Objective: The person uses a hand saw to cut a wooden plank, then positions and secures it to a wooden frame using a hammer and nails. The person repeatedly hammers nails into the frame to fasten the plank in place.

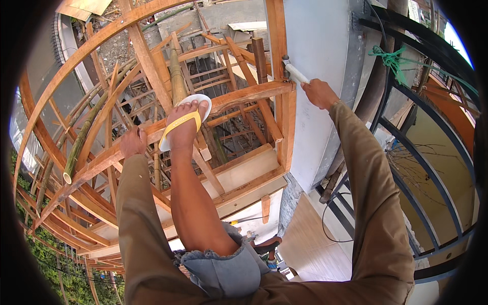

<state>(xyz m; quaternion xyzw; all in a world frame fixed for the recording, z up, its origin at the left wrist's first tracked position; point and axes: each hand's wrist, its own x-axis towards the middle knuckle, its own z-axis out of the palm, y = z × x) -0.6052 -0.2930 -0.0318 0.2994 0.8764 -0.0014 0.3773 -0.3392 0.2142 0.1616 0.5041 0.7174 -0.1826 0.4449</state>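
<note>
My right hand (pixel 320 94) is closed round the pale handle of a hammer (pixel 297 72). The hammer's metal head is against or very close to the upright wooden post (pixel 277 46); whether they touch I cannot tell. My left hand (pixel 133 141) is wrapped over a wooden beam (pixel 244 95) that runs across to the post. Between my hands, my foot in a white flip-flop (pixel 204 101) with a yellow strap is planted on the same beam.
Wooden framing and bamboo poles (pixel 86 137) spread below and left, with deep gaps between them. A grey wall panel (pixel 317 46) stands beside the post. Black metal railing (pixel 422 152) with green string (pixel 392 60) is at right. Another person (pixel 269 246) is far below.
</note>
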